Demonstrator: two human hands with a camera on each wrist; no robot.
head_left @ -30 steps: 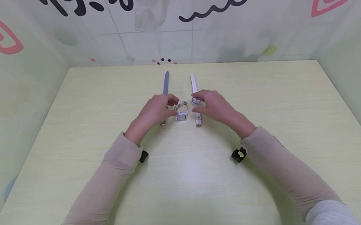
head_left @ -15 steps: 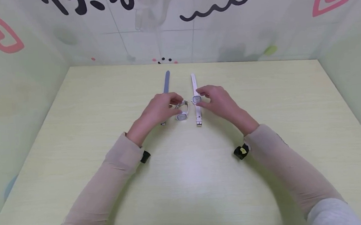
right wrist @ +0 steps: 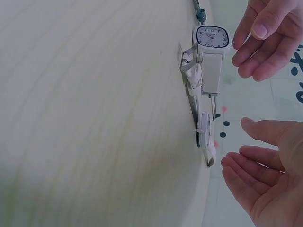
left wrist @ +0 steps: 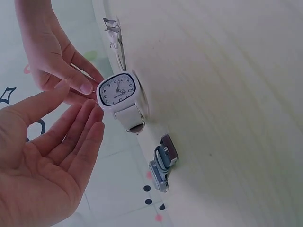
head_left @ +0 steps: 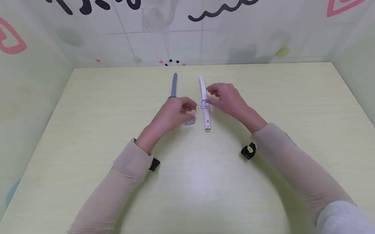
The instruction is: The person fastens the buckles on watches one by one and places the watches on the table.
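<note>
Back edge [head_left: 130,68]: I see it run straight across behind the straps, along a white printed wall [head_left: 102,46].
Side edges: the tabletop [head_left: 200,189] widens toward the person, both flanks bordered by pale walls, well apart from the hands.
Near room: I have a broad stretch of tabletop between the two sleeves [head_left: 126,173].
Looped white watch [left wrist: 117,89]: standing in a closed loop, dial toward the person, between the two flat watches.
Blue watch [head_left: 174,85]: laid lengthwise on its left, lower part hidden from the head view.
Pale flat watch [head_left: 205,104]: stretched out on its right, buckle toward the person.
Left grip [head_left: 177,113]: spread, fingertips beside the looped white watch; contact I cannot tell.
Right grip [head_left: 226,96]: spread, thumb near the pale flat watch's dial.
</note>
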